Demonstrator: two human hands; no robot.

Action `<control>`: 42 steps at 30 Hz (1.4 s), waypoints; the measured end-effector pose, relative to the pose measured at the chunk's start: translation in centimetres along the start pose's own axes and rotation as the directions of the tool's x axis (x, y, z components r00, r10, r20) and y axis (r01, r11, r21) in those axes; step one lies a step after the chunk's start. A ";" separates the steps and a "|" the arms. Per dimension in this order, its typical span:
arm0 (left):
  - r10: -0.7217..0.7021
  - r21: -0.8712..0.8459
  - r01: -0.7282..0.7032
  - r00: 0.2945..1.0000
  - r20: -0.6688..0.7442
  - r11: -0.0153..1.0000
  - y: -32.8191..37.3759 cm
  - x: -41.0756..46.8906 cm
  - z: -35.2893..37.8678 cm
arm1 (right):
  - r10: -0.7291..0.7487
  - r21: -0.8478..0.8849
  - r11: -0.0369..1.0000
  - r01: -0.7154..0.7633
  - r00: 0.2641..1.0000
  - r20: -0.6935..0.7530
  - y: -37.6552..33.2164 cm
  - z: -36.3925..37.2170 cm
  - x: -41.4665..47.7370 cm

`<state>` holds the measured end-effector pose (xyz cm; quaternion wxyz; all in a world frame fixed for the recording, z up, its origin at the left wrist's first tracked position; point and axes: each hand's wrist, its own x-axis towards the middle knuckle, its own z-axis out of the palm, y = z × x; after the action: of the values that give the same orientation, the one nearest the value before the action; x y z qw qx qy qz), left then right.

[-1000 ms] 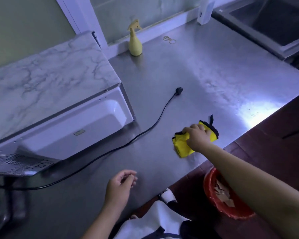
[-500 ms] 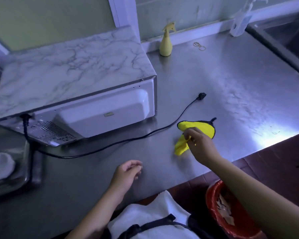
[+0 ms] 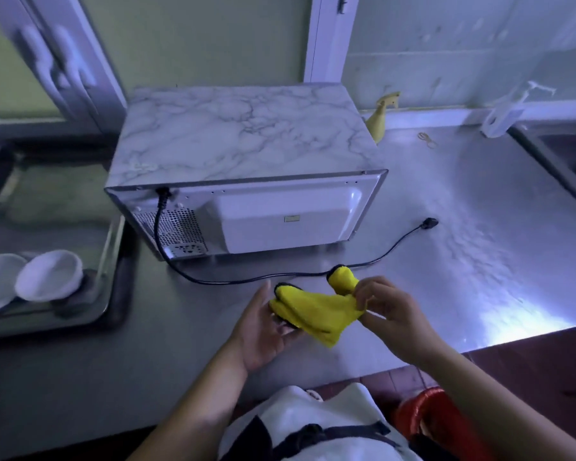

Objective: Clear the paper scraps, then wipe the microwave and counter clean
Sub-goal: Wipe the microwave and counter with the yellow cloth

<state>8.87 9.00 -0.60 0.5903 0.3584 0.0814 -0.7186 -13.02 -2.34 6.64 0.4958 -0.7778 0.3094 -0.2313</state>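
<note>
Head view. Yellow cloth point(image 3: 316, 312) held up above the worktop point(image 3: 479, 227), close to its near edge, stretched between both hands. Right hand point(image 3: 389, 309) pinching the cloth's right end, thumb and fingers curled onto a bunched fold, one black-trimmed corner poking up behind the knuckles. Left hand point(image 3: 263, 327) palm-up and mostly flat, fingers straight under the cloth's left end, supporting rather than clasping. Cloth's long axis running left to right, roughly parallel to the near edge.

Microwave point(image 3: 246, 168) straight beyond the hands toward the worktop's far edge, white back panel facing the person, marble-patterned top above it, long side also lying left to right. Power cord point(image 3: 280, 277) trailing across the worktop between hands and microwave, plug point(image 3: 430, 223) lying unplugged to the right. Left hand slightly nearer the microwave's middle; likely a folding or regripping step before wiping, reach forward over the cord needed next.

Red bin point(image 3: 446, 424) below the near edge at right; no paper scraps visible on the worktop.
</note>
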 end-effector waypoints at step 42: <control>0.485 0.955 0.287 0.847 -0.216 -0.077 -3.5 4.3 -3.2 | 0.887 0.588 0.163 -0.793 0.379 0.264 9.4 8.0 -6.9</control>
<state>6.85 8.36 -6.60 0.1432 0.8516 -0.3455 -0.3673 -14.90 4.58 -5.47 0.7435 -0.2369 0.6224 -0.0601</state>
